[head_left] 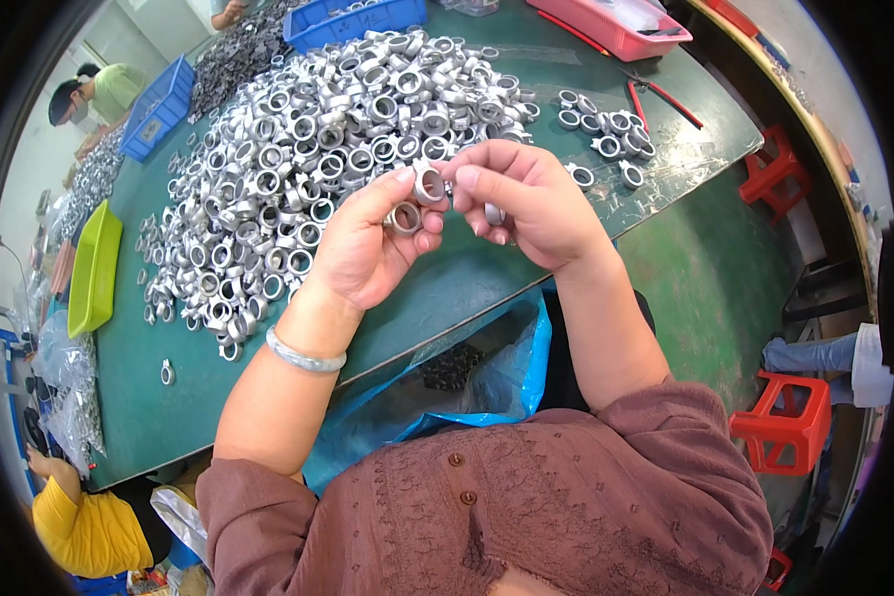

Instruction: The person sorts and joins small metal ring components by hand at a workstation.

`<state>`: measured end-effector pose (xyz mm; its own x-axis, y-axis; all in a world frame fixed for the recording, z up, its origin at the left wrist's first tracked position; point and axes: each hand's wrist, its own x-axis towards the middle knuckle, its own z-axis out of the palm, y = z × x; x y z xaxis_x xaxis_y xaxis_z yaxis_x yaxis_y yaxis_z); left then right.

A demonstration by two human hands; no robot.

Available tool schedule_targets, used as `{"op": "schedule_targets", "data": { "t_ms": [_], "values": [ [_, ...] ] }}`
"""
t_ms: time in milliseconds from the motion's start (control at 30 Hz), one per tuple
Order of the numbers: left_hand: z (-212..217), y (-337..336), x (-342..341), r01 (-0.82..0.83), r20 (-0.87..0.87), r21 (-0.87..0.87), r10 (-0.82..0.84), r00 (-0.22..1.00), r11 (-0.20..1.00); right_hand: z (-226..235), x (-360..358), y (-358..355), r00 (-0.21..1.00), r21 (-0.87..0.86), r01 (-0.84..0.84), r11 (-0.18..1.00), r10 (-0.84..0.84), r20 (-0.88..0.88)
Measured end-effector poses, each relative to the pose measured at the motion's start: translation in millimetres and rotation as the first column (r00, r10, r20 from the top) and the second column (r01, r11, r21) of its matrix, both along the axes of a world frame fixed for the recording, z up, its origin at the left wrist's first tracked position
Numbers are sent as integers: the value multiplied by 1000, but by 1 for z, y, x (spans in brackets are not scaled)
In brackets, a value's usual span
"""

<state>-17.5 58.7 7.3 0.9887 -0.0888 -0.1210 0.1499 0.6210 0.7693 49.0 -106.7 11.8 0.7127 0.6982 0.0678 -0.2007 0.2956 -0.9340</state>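
Note:
My left hand (372,233) is closed on two silver-grey metal rings. One metal ring (428,186) with a small lug is pinched upright between thumb and fingertips; a second ring (404,218) sits lower against the fingers. My right hand (526,199) meets it at the fingertips, with thumb and forefinger closed at the lug side of the pinched ring. Something small and dark shows there, too small to name. Another metal ring (494,214) is tucked in the curled fingers of my right hand. Behind both hands spreads a big pile of similar rings (318,149).
The green table (139,407) carries a smaller ring group (611,134), red-handled pliers (666,104), a pink tray (616,35), blue bins (159,109) and a lime tray (94,268). A blue plastic bag (526,358) hangs at my lap. Red stools (785,422) stand right; other people work at left.

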Motion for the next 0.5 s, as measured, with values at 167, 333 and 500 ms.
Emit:
{"op": "schedule_targets", "data": {
  "t_ms": [167, 333, 500],
  "values": [
    [2, 1, 2, 45, -12, -85, -46, 999, 995, -3, 7, -3, 985, 192, -13, 981, 45, -164],
    [0, 5, 3, 36, 10, -118, -36, 999, 992, 0, 8, -2, 976, 285, -7, 959, 69, -207],
    [-1, 6, 3, -40, 4, -110, 40, 999, 993, -2, 12, -4, 972, 342, 0, 940, 81, -222]
  ]
}}
